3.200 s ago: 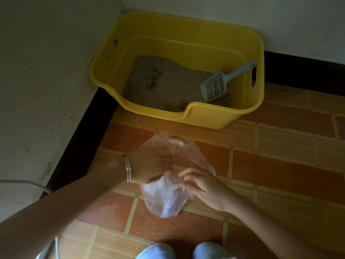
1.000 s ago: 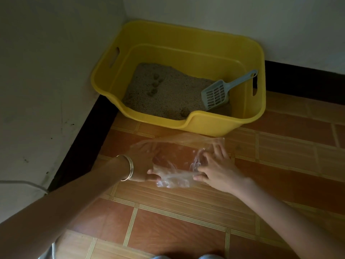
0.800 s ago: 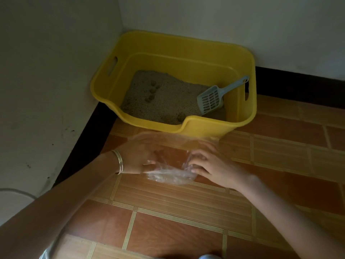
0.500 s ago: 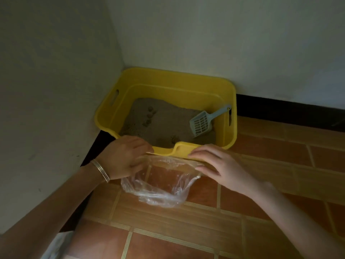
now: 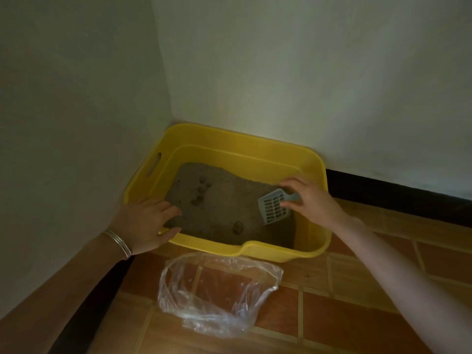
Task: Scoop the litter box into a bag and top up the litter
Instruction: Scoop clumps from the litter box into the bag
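**A:** Where are the hands?

**B:** Apart. The left hand [image 5: 145,223], with a silver bangle [image 5: 118,242] at its wrist, lies flat with straight fingers on the near left rim of the yellow plastic litter box [image 5: 255,146], at the centre of the frame. The right hand [image 5: 311,200], centre right, curves its thumb and fingers round the handle of a pale blue slotted plastic scoop [image 5: 273,209]. The head of the scoop rests on the grey-brown litter [image 5: 224,208]. I cannot tell whether the fingers have clamped yet.

**A:** What has changed?

**B:** Half a second ago both hands held the clear thin plastic bag [image 5: 217,297] open against the box's front lip. Now they have let it go. It sits alone on the orange-brown tiled floor [image 5: 357,315], lower centre, its mouth gaping upward, just in front of the box.

**A:** And for the task?

**B:** The bag looks ready, so scooping likely begins next. Dark clumps [image 5: 201,189] lie untouched in the litter, left of the scoop and near the front. Nothing is bagged, and no fresh litter shows.
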`<action>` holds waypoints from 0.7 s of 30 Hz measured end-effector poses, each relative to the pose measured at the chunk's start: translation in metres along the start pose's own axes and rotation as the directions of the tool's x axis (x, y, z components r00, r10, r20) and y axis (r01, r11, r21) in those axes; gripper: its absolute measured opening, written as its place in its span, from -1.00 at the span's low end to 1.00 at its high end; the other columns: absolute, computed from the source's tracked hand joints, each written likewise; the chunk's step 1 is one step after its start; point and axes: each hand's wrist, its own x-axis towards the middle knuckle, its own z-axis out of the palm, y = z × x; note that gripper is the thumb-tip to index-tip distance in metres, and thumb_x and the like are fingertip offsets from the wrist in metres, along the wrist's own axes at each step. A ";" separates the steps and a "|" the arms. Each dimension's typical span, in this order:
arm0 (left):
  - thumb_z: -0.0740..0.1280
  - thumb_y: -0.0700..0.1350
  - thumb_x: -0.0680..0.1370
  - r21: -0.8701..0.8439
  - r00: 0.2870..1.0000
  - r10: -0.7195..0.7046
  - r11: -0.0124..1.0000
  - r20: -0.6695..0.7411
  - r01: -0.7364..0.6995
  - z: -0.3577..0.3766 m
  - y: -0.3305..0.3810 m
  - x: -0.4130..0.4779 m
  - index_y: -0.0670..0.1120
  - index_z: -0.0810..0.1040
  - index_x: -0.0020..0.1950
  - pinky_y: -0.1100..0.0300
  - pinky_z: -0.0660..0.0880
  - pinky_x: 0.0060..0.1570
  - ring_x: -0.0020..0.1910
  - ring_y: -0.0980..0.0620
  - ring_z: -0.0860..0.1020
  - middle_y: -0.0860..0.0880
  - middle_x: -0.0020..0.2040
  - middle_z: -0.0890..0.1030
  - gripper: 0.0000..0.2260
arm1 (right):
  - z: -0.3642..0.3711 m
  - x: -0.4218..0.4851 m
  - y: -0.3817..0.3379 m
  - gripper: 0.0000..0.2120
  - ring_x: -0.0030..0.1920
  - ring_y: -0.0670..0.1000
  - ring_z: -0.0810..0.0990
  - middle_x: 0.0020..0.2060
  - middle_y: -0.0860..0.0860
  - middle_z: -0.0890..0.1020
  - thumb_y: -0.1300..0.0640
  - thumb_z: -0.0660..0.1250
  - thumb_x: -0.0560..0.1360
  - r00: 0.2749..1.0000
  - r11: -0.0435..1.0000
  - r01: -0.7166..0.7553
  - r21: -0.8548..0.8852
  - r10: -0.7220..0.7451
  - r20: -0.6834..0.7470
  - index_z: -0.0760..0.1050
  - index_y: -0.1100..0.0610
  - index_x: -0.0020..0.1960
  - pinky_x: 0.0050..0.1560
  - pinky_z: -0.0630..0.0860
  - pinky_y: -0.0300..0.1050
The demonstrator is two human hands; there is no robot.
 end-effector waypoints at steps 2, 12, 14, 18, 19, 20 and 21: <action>0.08 0.18 0.45 -0.024 1.000 -0.014 1.000 -0.011 0.014 0.008 -0.003 0.002 0.02 0.63 -0.08 0.19 0.51 -0.33 -0.27 0.01 0.62 0.06 -0.23 0.63 -0.60 | 0.005 0.008 0.011 -0.54 0.20 0.03 0.47 0.22 0.01 0.49 0.01 0.37 0.45 0.999 0.995 -0.016 -0.096 0.019 0.026 0.40 0.07 0.31 0.16 0.42 -0.12; 0.12 0.16 0.45 -0.056 0.999 -0.047 0.997 -0.012 0.046 0.030 -0.009 0.001 0.00 0.64 -0.18 0.17 0.49 -0.38 -0.31 -0.01 0.60 0.05 -0.31 0.61 -0.63 | 0.023 0.028 0.038 -0.60 0.11 0.05 0.55 0.19 -0.01 0.54 -0.04 0.31 0.48 0.973 0.875 -0.036 -0.483 0.141 0.182 0.40 -0.01 0.30 0.03 0.48 -0.07; 0.13 0.16 0.45 -0.072 0.998 -0.056 0.996 -0.012 0.055 0.030 -0.008 0.000 0.01 0.64 -0.19 0.20 0.46 -0.42 -0.32 0.00 0.59 0.06 -0.31 0.61 -0.65 | 0.025 0.031 0.039 -0.61 0.08 0.05 0.56 0.14 0.00 0.58 -0.02 0.30 0.50 0.961 0.852 -0.049 -0.522 0.182 0.208 0.39 -0.04 0.31 0.02 0.50 -0.06; 0.14 0.16 0.45 -0.102 0.996 -0.091 0.991 -0.004 0.091 0.030 -0.006 -0.003 0.03 0.63 -0.19 0.21 0.47 -0.41 -0.29 0.02 0.60 0.08 -0.29 0.62 -0.66 | 0.026 0.038 0.036 -0.69 0.01 0.05 0.59 0.07 0.01 0.60 0.10 0.26 0.51 0.942 0.826 -0.039 -0.563 0.217 0.254 0.43 -0.05 0.24 -0.04 0.55 -0.05; 0.14 0.16 0.45 -0.110 0.996 -0.094 0.990 -0.006 0.093 0.031 -0.005 -0.004 0.03 0.64 -0.19 0.19 0.48 -0.39 -0.29 0.01 0.60 0.07 -0.29 0.62 -0.67 | 0.027 0.038 0.035 -0.70 -0.01 0.05 0.59 0.06 0.01 0.60 0.12 0.25 0.51 0.941 0.830 -0.035 -0.556 0.214 0.261 0.44 -0.05 0.24 -0.07 0.56 -0.05; 0.15 0.15 0.45 -0.105 0.995 -0.099 0.990 -0.015 0.097 0.031 -0.005 -0.004 0.02 0.64 -0.20 0.18 0.48 -0.37 -0.29 0.00 0.60 0.07 -0.29 0.62 -0.67 | 0.028 0.038 0.034 -0.70 0.00 0.04 0.59 0.07 0.01 0.59 0.10 0.25 0.52 0.943 0.833 -0.021 -0.552 0.200 0.265 0.44 -0.05 0.24 -0.09 0.56 -0.05; 0.15 0.15 0.45 -0.093 0.994 -0.105 0.990 -0.025 0.102 0.030 -0.004 -0.002 0.01 0.64 -0.20 0.18 0.48 -0.36 -0.29 -0.01 0.60 0.06 -0.29 0.62 -0.67 | 0.028 0.038 0.034 -0.71 0.02 0.04 0.58 0.09 -0.01 0.58 0.07 0.25 0.52 0.947 0.835 0.003 -0.550 0.174 0.269 0.44 -0.05 0.24 -0.10 0.56 -0.05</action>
